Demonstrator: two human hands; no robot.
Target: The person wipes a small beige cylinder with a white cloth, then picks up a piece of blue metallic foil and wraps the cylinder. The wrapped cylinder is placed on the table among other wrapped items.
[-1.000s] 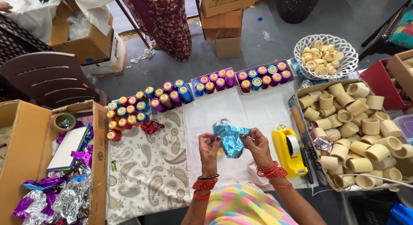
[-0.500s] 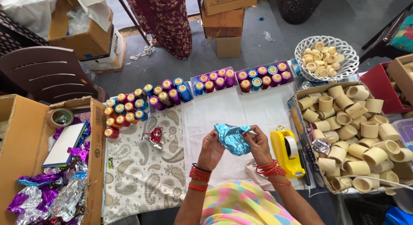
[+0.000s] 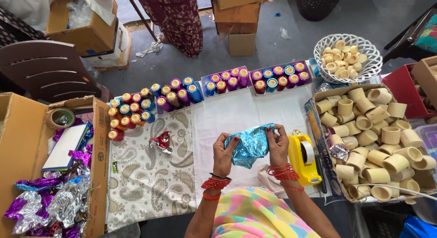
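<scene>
- The left hand (image 3: pixel 224 152) and the right hand (image 3: pixel 277 146) both pinch a sheet of shiny blue foil (image 3: pixel 250 144), fingers clamped on its left and right edges, holding it just above the counter (image 3: pixel 236 117) near the front edge, close to the person's body.
- The foil is crumpled and spread between the two hands; its lower corner hangs down toward the white cloth.
- Just beside the right hand sits a yellow tape dispenser (image 3: pixel 304 158), near the counter's front edge and leaving little room on that side.
- Beyond the dispenser, an open cardboard box of plain beige cups (image 3: pixel 378 142) fills the right side; its wall stands close to the dispenser.
- A white basket (image 3: pixel 348 58) with more beige cups stands at the far right corner.
- Along the far edge runs a line of foil-wrapped cups (image 3: pixel 205 90) in purple, blue, red and gold, curving down on the left.
- Between that row and the hands the white cloth lies bare, the widest open stretch.
- To the left, a paisley cloth (image 3: pixel 150 174) carries one small red foil scrap (image 3: pixel 161 141), well apart from the left hand.
- At the left edge a cardboard box (image 3: pixel 98 165) holds loose purple and silver foil pieces.
</scene>
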